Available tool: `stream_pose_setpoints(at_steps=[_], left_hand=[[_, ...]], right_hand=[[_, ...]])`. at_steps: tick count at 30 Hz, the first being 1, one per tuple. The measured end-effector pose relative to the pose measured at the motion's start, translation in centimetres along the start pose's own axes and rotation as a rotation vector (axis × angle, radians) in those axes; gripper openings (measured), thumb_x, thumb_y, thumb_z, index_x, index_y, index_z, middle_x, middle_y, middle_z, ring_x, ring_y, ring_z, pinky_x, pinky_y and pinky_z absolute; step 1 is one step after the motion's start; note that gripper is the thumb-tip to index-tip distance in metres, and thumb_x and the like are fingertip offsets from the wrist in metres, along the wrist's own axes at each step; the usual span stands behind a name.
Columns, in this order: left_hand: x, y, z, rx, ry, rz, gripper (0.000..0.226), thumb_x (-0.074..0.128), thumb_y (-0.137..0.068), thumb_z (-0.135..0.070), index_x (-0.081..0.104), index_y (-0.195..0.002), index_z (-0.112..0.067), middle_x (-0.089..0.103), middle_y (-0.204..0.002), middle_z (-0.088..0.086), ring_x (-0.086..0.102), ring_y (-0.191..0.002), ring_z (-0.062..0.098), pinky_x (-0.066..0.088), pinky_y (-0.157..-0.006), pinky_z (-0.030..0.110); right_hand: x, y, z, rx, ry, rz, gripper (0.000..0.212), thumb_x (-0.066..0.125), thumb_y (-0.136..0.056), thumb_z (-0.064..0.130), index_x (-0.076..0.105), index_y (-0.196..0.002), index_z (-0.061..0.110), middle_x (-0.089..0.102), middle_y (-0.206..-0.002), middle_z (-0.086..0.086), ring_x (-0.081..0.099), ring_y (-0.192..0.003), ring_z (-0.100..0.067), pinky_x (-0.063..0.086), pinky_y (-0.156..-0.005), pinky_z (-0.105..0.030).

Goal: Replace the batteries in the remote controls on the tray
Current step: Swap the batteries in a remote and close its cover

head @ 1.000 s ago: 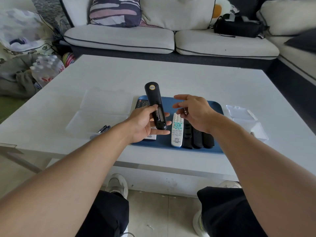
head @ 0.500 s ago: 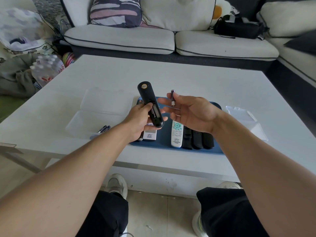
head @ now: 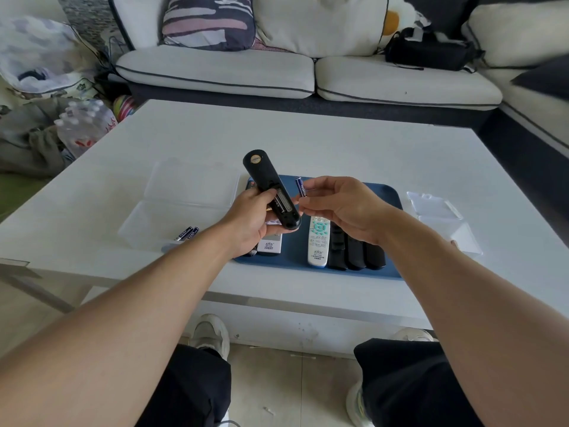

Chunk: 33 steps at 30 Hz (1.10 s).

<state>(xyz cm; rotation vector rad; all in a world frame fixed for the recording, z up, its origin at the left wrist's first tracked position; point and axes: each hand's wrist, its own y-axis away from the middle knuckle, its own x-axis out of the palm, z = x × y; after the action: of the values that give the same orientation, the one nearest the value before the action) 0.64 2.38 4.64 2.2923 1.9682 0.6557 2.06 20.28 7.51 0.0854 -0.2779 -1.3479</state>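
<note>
Above the blue tray [head: 388, 192], the left hand [head: 251, 221] grips a black remote [head: 271, 189] back-side up, battery bay open. Just beside it, the right hand [head: 345, 208] pinches a blue battery [head: 301, 187] upright. More remotes lie on the tray, which sits on a white desk [head: 308, 140] facing a sofa [head: 308, 72].

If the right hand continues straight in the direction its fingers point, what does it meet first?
Probably the black remote gripped by the left hand; the right hand pinches a battery just beside its open compartment, though depth is unclear.
</note>
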Motion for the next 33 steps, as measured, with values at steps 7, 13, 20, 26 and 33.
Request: stream_pose_setpoints(at_steps=[7, 13, 20, 26, 33], left_hand=[[-0.1, -0.5, 0.0, 0.036, -0.082, -0.059, 0.024, 0.046, -0.105, -0.015, 0.059, -0.124, -0.005, 0.073, -0.106, 0.018, 0.072, -0.095, 0.034, 0.059, -0.083, 0.054], [-0.4, -0.5, 0.0, 0.048, -0.114, -0.076, 0.015, 0.051, -0.102, -0.011, 0.059, -0.114, -0.009, 0.072, -0.11, 0.02, 0.074, -0.094, 0.031, 0.062, -0.072, 0.044], [-0.1, -0.3, 0.1, 0.071, -0.121, -0.055, 0.022, 0.062, -0.098, -0.012, 0.056, -0.118, -0.007, 0.071, -0.113, 0.016, 0.071, -0.103, 0.034, 0.061, -0.083, 0.051], [-0.4, -0.3, 0.1, 0.106, -0.128, -0.045, 0.015, 0.064, -0.097, -0.013, 0.057, -0.11, -0.01, 0.073, -0.103, 0.01, 0.073, -0.099, 0.033, 0.061, -0.081, 0.049], [-0.5, -0.2, 0.1, 0.126, -0.145, -0.05, 0.019, 0.062, -0.098, -0.012, 0.057, -0.115, -0.007, 0.075, -0.109, 0.011, 0.074, -0.098, 0.031, 0.061, -0.082, 0.048]], right_hand=[[0.6, 0.0, -0.5, -0.111, 0.35, -0.118, 0.02, 0.078, -0.082, -0.002, 0.074, -0.099, 0.007, 0.078, -0.091, -0.009, 0.075, -0.079, -0.019, 0.059, -0.078, -0.027], [1.1, 0.1, -0.9, -0.176, 0.639, -0.207, 0.016, 0.08, -0.082, 0.013, 0.078, -0.093, 0.025, 0.077, -0.081, 0.007, 0.073, -0.072, -0.008, 0.06, -0.073, -0.026], [1.8, -0.2, -1.5, -0.265, 0.76, -0.296, 0.02, 0.083, -0.078, 0.014, 0.074, -0.085, 0.031, 0.071, -0.079, 0.009, 0.062, -0.067, -0.001, 0.042, -0.056, -0.006], [2.1, -0.5, -1.7, -0.319, 0.759, -0.357, 0.022, 0.083, -0.077, 0.01, 0.072, -0.083, 0.028, 0.07, -0.077, 0.007, 0.06, -0.063, 0.0, 0.045, -0.056, -0.007], [2.2, -0.5, -1.8, -0.287, 0.74, -0.332, 0.021, 0.088, -0.072, 0.014, 0.069, -0.079, 0.021, 0.069, -0.074, 0.008, 0.059, -0.061, -0.001, 0.042, -0.053, -0.006]])
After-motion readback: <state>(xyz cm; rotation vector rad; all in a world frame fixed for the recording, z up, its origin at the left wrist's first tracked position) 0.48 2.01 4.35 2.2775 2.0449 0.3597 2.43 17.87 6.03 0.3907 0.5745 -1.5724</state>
